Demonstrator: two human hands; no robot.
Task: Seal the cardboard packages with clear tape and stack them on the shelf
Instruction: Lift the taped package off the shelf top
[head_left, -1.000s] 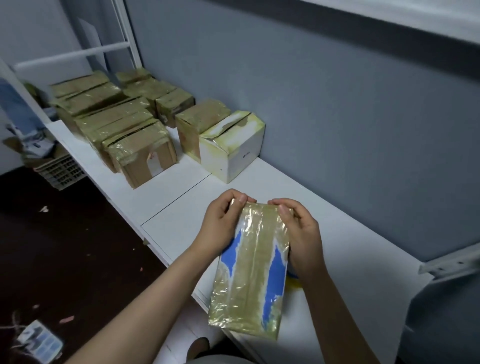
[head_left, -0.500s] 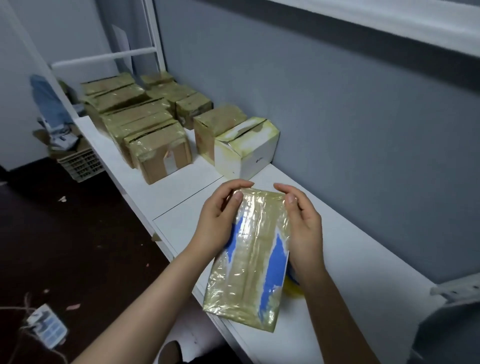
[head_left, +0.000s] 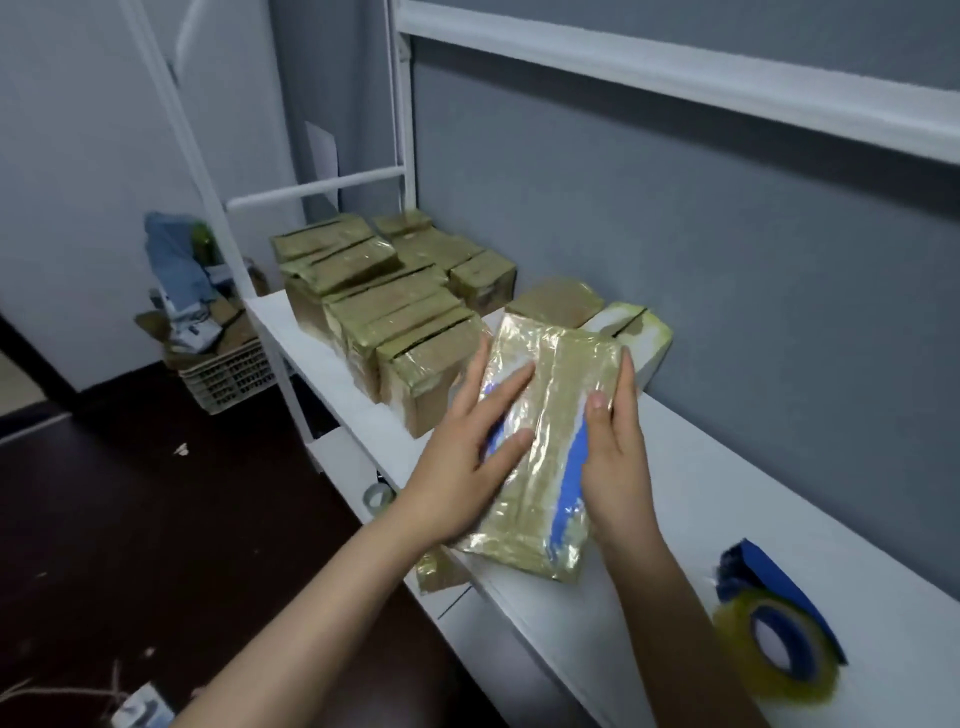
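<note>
– Across the right half of the frame: white shelf (head_left: 727, 519), running from lower right up to centre. Where does the load sit on it?

– Obs.: sealed packages (head_left: 410, 332) fill its far end, upper centre, packed side by side. A white box (head_left: 644, 332) ends the row against the grey wall. The taped package (head_left: 540, 457) you are handling is at centre frame, tilted, with its near end low by the shelf's front edge. Whether it touches the shelf cannot be told.

– Grip?

– Your left hand (head_left: 462, 467) lies flat on its left face. Your right hand (head_left: 618, 467) lies flat along its right side, thumb on top. Fingers are straight on both, so you are pressing it between your palms, not clutching it.

– Procedure for the step?

– Judgement: sealing looks done and stacking is in hand. Press evenly, carry it level, and set it flush beside the white box. Room: bare shelf lies right of centre. The front edge drops to dark floor at left, so bias toward the wall. The tape roll (head_left: 779, 644), lower right, sits well apart from your path.
</note>
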